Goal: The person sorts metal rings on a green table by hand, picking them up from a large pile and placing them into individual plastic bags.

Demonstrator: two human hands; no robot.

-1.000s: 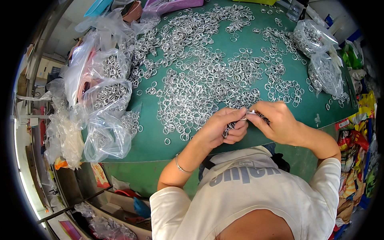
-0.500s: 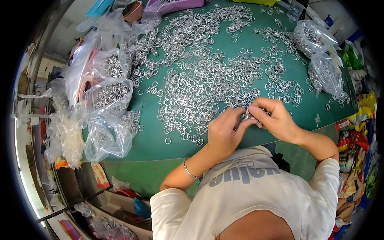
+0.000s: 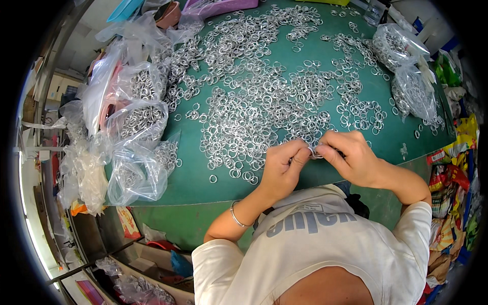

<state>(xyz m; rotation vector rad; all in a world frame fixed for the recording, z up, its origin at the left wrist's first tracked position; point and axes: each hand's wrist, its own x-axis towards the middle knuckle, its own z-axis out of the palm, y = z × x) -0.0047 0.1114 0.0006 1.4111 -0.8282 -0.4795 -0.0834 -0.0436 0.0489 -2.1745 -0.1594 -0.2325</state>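
Many silver metal rings (image 3: pixel 239 122) lie loose and heaped over the green table (image 3: pixel 190 168). At the near edge of the heap, my left hand (image 3: pixel 285 165) and my right hand (image 3: pixel 351 155) meet with their fingertips close together. Between them a small silver ring (image 3: pixel 313 151) is pinched, gripped from both sides by thumb and forefinger. The fingers partly cover it, so its exact shape is hard to make out. The other fingers of both hands are curled in.
Clear plastic bags of rings (image 3: pixel 137 168) stand along the left side, and more bags (image 3: pixel 414 91) sit at the right. A purple tray (image 3: pixel 223 7) is at the far edge. Colourful packaging (image 3: pixel 447 178) is piled beyond the right edge, and an open box (image 3: pixel 147 264) stands low at the left.
My hands have drawn slightly apart and turned, so the small ring between the fingertips now shows more. The heap of rings looks the same.
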